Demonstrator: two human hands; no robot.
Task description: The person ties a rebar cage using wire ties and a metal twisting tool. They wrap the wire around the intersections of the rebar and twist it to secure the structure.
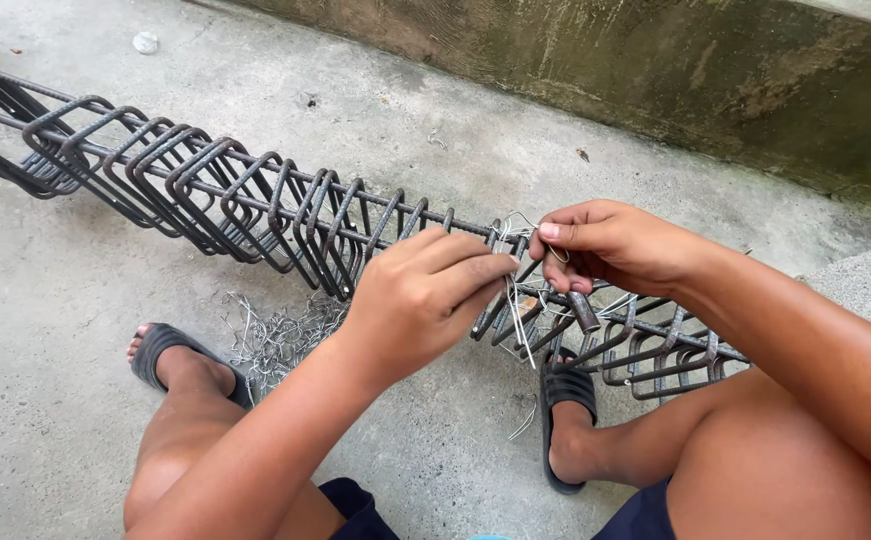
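Where our two hands meet over the rebar cage (255,200), both pinch thin tie wire (517,310) at one of its joints. Our left hand (425,300) is closed, fingers curled and thumb pressed forward, nipping the pale wire strands that hang down just below it. Our right hand (610,245) comes in from the right, its fingertips folded tight on the same wire at the top bar, touching the steel there. The wire loops around a stirrup (583,310) between the two hands, loose ends sticking out near and far.

Outward from there, the cage runs from far left to near right across our knees, its rectangular stirrups crowded together and leaning along the long bars. On the concrete floor (75,400) to the left, just beside our left sandal (160,350), lies a tangled heap of cut wire pieces (280,340). Our right sandal (565,395) sits under the cage. A mossy concrete wall (705,70) runs along the far side.
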